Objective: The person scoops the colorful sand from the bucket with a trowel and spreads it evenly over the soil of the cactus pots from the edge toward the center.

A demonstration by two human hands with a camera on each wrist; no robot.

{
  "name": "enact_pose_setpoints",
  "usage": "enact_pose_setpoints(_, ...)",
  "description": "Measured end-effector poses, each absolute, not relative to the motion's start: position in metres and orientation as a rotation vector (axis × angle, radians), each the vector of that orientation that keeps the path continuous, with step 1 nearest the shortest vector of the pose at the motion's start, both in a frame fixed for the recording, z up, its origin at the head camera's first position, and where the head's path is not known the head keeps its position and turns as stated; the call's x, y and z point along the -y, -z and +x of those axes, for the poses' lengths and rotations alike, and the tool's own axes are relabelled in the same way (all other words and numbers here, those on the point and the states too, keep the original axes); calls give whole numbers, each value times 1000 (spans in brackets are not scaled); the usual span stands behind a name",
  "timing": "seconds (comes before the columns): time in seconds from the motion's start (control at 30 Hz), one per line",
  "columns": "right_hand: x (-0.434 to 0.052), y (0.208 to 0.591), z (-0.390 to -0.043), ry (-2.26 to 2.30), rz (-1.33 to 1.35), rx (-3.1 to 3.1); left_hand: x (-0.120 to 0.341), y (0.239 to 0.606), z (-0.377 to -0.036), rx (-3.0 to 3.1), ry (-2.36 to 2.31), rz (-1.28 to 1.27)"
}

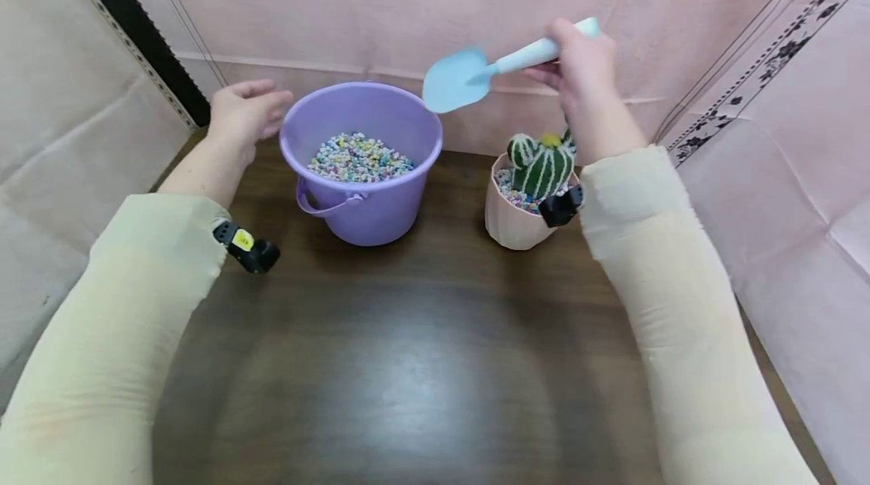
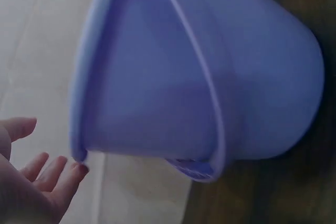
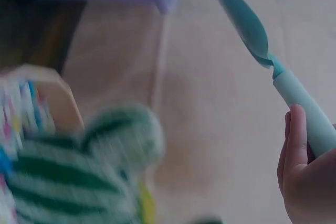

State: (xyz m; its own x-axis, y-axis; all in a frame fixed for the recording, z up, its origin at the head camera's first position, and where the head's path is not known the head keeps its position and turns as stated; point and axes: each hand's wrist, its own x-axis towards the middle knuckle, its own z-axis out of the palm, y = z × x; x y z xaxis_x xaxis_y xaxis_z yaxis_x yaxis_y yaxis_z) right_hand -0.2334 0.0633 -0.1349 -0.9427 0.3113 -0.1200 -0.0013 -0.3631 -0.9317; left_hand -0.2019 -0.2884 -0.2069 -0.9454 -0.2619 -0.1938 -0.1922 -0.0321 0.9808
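My right hand (image 1: pixel 586 62) grips the handle of a light blue toy shovel (image 1: pixel 457 80), held in the air above and behind the potted cactus. The shovel's blade points left, near the rim of a purple bucket (image 1: pixel 401 205). Small multicolored beads (image 1: pixel 360 158) lie inside the bucket. My left hand (image 1: pixel 246 113) is at the bucket's left side with relaxed fingers and nothing in them; in the left wrist view its fingertips (image 2: pixel 79 170) are close to the rim, and whether they touch it I cannot tell.
A green striped cactus (image 1: pixel 549 168) with a yellow top stands in a pale pink pot (image 1: pixel 511 230), right of the bucket. The bucket's handle (image 1: pixel 326 207) hangs down in front. Pink cloth walls (image 1: pixel 381 1) enclose the dark wooden table (image 1: pixel 408 364).
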Motion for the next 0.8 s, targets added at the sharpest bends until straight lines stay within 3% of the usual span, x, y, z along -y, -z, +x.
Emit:
enact_pose_setpoints(0.2, -19, 166, -234, -2169, -294, 1981, 284, 232, -202, 2402, 2062, 493)
enact_pose_setpoints(0.53, 26, 218, -235, -1149, -65, 2548, 279, 239, -191, 2406, 2118, 395)
enact_pose_setpoints(0.8, 35, 219, -232, -1097, -93, 2701, 278, 231, -182, 2321, 2263, 442)
